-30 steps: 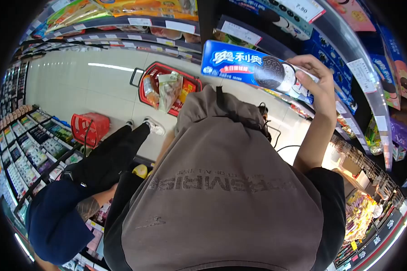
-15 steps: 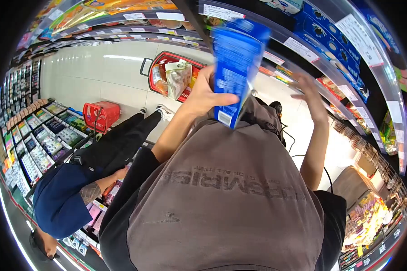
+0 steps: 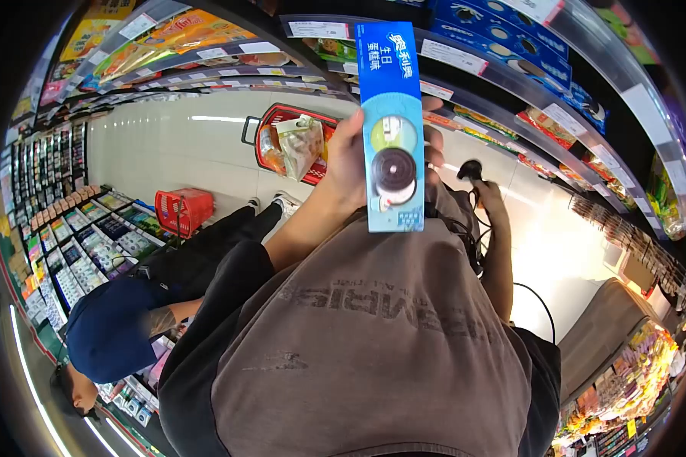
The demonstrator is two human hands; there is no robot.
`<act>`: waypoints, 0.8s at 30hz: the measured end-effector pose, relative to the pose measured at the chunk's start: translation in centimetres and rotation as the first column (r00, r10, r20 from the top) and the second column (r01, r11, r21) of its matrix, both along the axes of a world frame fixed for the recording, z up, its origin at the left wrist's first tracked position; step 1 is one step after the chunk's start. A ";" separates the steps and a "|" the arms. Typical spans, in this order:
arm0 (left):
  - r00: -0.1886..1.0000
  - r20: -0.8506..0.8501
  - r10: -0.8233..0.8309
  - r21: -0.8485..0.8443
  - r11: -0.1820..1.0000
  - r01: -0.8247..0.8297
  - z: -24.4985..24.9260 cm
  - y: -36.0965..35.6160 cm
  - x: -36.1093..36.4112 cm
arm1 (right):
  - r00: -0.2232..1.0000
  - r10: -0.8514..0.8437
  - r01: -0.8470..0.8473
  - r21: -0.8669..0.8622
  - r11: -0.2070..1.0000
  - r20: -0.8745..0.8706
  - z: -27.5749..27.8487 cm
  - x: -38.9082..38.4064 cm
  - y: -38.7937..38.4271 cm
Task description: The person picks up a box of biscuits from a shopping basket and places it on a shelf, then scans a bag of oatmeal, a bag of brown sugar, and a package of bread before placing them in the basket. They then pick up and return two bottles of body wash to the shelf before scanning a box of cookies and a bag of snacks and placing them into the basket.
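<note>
In my left hand (image 3: 346,169) is an upright, tall blue cookie box (image 3: 392,202), its front towards me, with Chinese lettering and a picture of a dark sandwich cookie. My thumb lies along its left edge, and my fingertips show past the right edge from behind. Lower on the right hangs my right hand (image 3: 492,201), near a black shoe and black cables; its fingers are small and partly hidden in this view. Beyond the box, a shelf (image 3: 503,95) carries blue cookie packs (image 3: 495,34) and price labels (image 3: 453,55).
A red shopping basket (image 3: 270,114) with bagged goods stands on the pale floor left of my hand. Further left, a person in a dark blue top (image 3: 110,327) is beside another red basket (image 3: 183,212) and a display of small goods (image 3: 76,259). Packaged snacks (image 3: 625,373) fill the lower right.
The cookie box has turned from its printed blue back or side to its picture front in my left hand. My right hand has dropped from near the shelf towards my side.
</note>
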State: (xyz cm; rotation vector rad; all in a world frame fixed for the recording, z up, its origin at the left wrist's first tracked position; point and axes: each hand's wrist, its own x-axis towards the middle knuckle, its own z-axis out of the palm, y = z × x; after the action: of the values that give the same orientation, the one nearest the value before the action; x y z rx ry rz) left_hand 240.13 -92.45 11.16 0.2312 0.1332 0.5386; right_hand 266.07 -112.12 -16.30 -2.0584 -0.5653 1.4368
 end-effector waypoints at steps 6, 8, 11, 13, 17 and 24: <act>0.790 -0.543 0.284 0.184 0.958 -0.218 0.5 0.5 -0.2 | 0.998 0.054 -0.035 0.507 0.861 -0.023 28.5 2.5 2.1; 0.622 -0.613 0.487 0.404 0.870 -0.283 0.1 0.3 -0.9 | 0.988 0.133 -0.017 0.784 0.620 -0.084 31.4 3.8 0.6; 0.569 -0.645 0.510 0.457 0.854 -0.247 1.8 -1.0 -3.3 | 0.962 0.270 -0.150 0.911 0.383 0.045 37.8 1.9 3.3; 0.531 -0.654 0.538 0.443 0.842 -0.307 2.4 -1.3 -4.3 | 0.432 0.882 -0.705 0.680 0.201 0.187 41.3 4.8 6.8; 0.398 -0.654 0.644 0.573 0.764 -0.296 1.6 -2.1 -6.1 | 0.882 0.413 -0.411 0.794 0.447 0.224 34.4 -1.0 5.2; 0.552 -0.644 0.530 0.182 0.807 -0.562 1.6 -2.4 -10.1 | 0.594 0.778 -0.729 0.543 0.416 0.202 33.0 -8.5 10.8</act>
State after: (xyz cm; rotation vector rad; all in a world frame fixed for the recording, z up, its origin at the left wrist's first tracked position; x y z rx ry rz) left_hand 230.07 -94.81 12.77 0.3372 0.9672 1.0698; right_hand 257.53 -101.29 16.73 -1.2192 -1.8434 1.4918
